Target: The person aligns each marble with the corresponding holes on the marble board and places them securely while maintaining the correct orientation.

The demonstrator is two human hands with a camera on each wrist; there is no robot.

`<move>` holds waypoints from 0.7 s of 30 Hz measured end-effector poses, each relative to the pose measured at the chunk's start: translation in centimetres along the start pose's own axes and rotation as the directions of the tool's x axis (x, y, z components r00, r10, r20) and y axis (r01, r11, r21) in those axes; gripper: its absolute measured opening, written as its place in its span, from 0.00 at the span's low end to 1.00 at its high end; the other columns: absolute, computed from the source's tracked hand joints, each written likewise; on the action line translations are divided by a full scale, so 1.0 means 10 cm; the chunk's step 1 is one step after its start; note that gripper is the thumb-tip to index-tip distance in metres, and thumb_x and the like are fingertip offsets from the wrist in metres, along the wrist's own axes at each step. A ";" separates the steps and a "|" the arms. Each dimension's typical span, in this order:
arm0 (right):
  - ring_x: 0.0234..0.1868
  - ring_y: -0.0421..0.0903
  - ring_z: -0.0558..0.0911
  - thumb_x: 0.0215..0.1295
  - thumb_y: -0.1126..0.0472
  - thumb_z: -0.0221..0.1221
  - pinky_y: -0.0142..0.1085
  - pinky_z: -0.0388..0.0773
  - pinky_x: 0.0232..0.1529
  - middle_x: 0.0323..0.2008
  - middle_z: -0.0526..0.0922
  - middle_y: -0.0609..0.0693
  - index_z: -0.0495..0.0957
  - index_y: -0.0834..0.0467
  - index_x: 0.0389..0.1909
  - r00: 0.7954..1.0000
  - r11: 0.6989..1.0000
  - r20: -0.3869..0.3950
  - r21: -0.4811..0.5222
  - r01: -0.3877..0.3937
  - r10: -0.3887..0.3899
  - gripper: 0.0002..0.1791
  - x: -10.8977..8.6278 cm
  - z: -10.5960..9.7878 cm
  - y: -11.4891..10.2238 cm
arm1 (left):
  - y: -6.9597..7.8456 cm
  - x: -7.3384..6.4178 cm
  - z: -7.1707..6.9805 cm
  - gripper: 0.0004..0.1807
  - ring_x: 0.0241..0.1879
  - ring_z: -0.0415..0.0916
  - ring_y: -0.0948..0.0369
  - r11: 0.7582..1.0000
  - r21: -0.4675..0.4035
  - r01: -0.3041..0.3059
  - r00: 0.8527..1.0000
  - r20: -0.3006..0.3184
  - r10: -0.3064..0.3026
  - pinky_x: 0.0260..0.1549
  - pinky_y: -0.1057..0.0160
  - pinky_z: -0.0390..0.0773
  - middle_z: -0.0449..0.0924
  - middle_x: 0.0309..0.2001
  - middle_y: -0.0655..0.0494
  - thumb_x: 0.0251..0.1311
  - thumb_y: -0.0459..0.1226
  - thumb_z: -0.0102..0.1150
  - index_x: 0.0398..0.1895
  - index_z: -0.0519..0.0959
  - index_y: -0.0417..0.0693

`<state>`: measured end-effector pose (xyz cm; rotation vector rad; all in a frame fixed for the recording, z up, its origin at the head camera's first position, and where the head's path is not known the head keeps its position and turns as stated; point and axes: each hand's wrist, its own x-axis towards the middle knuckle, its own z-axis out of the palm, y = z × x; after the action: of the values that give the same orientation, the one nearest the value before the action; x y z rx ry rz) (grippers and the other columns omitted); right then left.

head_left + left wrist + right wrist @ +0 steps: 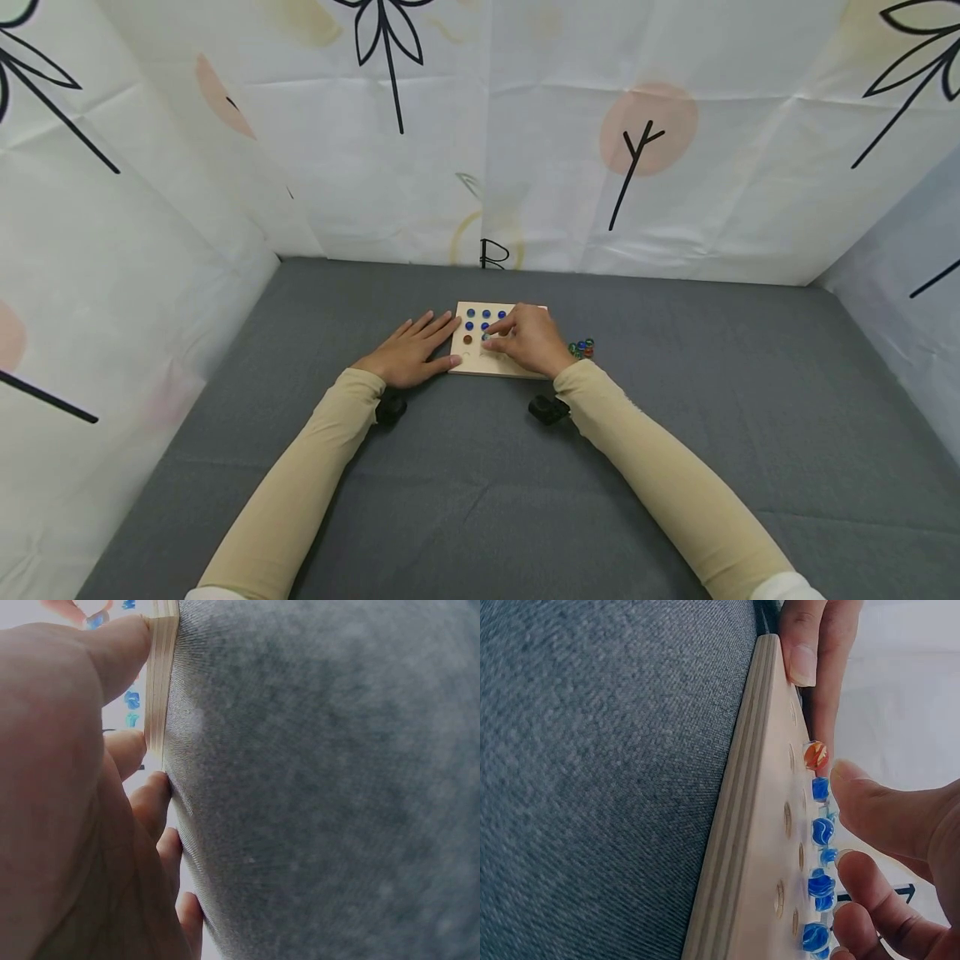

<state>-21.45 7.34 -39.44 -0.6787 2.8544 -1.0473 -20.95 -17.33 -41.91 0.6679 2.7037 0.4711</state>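
Note:
My left hand point(415, 350) lies with straight fingers spread along the left side of a pale wooden board point(504, 366), its thumb resting on the front left corner. My right hand point(534, 340) reaches over the board, thumb and forefinger pinching a bluish marble point(486, 337) just at the holes. Fingers partly cover it in the right wrist view. Blue marbles point(821, 885) sit in the board's far rows, and an orange-brown marble point(815, 755) sits in the third row. Along the near edge the round holes point(780, 898) hold nothing.
A small cluster of loose marbles point(582, 347), green, blue and reddish, lies on the grey cloth point(465, 500) right of the board, beside my right wrist. A white patterned sheet point(540, 183) hangs behind and at both sides.

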 end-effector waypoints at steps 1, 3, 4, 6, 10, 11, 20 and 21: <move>0.34 0.47 0.77 0.64 0.57 0.71 0.39 0.75 0.32 0.35 0.82 0.53 0.91 0.58 0.43 1.000 1.000 0.002 -0.003 0.000 0.000 0.11 0.00 0.00 0.00 | 0.00 0.00 0.00 0.42 0.81 0.32 0.50 1.000 0.003 -0.001 1.000 0.000 0.001 0.76 0.44 0.33 0.39 0.82 0.54 0.76 0.62 0.41 0.84 0.43 0.59; 0.35 0.47 0.77 0.64 0.57 0.71 0.39 0.76 0.33 0.36 0.83 0.53 0.91 0.57 0.43 1.000 1.000 0.005 -0.013 0.003 -0.003 0.11 0.01 0.00 -0.01 | 0.00 -0.01 0.00 0.42 0.81 0.32 0.49 1.000 0.003 -0.005 1.000 -0.003 0.005 0.76 0.43 0.33 0.39 0.82 0.53 0.75 0.63 0.40 0.84 0.43 0.58; 0.35 0.47 0.78 0.64 0.57 0.71 0.39 0.75 0.33 0.37 0.83 0.53 0.91 0.58 0.43 1.000 1.000 0.007 -0.017 0.006 -0.006 0.11 0.02 0.01 -0.02 | -0.01 -0.01 0.00 0.43 0.81 0.32 0.49 1.000 0.005 -0.006 1.000 -0.003 0.006 0.76 0.43 0.33 0.39 0.82 0.53 0.75 0.64 0.40 0.84 0.43 0.58; 0.35 0.47 0.78 0.64 0.57 0.71 0.39 0.75 0.33 0.38 0.84 0.53 0.91 0.58 0.43 1.000 1.000 0.008 -0.025 0.010 -0.010 0.11 0.02 0.01 -0.03 | -0.01 0.00 0.00 0.43 0.81 0.32 0.49 1.000 0.008 -0.007 1.000 -0.004 0.007 0.76 0.44 0.33 0.39 0.82 0.54 0.75 0.64 0.39 0.84 0.43 0.59; 0.35 0.48 0.78 0.63 0.57 0.72 0.40 0.75 0.33 0.37 0.84 0.53 0.91 0.58 0.43 1.000 0.999 0.009 -0.044 0.010 -0.009 0.11 0.03 0.02 -0.04 | -0.01 -0.01 0.00 0.43 0.81 0.32 0.49 1.000 0.007 -0.009 1.000 -0.009 0.009 0.76 0.43 0.33 0.40 0.82 0.53 0.75 0.64 0.40 0.84 0.44 0.58; 0.35 0.48 0.78 0.63 0.57 0.72 0.40 0.76 0.33 0.36 0.84 0.53 0.91 0.58 0.43 1.000 0.999 0.009 -0.049 0.008 -0.008 0.11 0.03 0.02 -0.04 | 0.00 -0.01 0.00 0.43 0.81 0.32 0.49 1.000 0.009 -0.007 1.000 -0.009 0.007 0.76 0.43 0.33 0.40 0.82 0.53 0.75 0.64 0.40 0.84 0.44 0.58; 0.36 0.49 0.83 0.62 0.58 0.73 0.40 0.78 0.32 0.38 0.89 0.53 0.91 0.57 0.41 1.000 0.998 0.000 -0.056 0.011 -0.011 0.10 0.06 0.05 -0.02 | 0.06 -0.04 -0.04 0.42 0.80 0.33 0.47 1.000 0.002 -0.004 1.000 -0.013 0.004 0.76 0.42 0.34 0.40 0.82 0.51 0.76 0.60 0.43 0.84 0.45 0.55; 0.35 0.49 0.83 0.62 0.57 0.73 0.40 0.78 0.32 0.38 0.89 0.53 0.91 0.57 0.41 1.000 0.998 0.000 -0.055 0.010 -0.010 0.10 0.06 0.05 -0.02 | 0.05 -0.03 -0.04 0.42 0.80 0.33 0.47 1.000 0.003 -0.004 1.000 -0.013 0.004 0.76 0.42 0.34 0.40 0.82 0.51 0.76 0.60 0.42 0.84 0.44 0.55</move>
<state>-21.84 6.66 -39.61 -0.6968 2.8930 -0.9732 -20.60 -17.13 -41.31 0.6738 2.7165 0.4745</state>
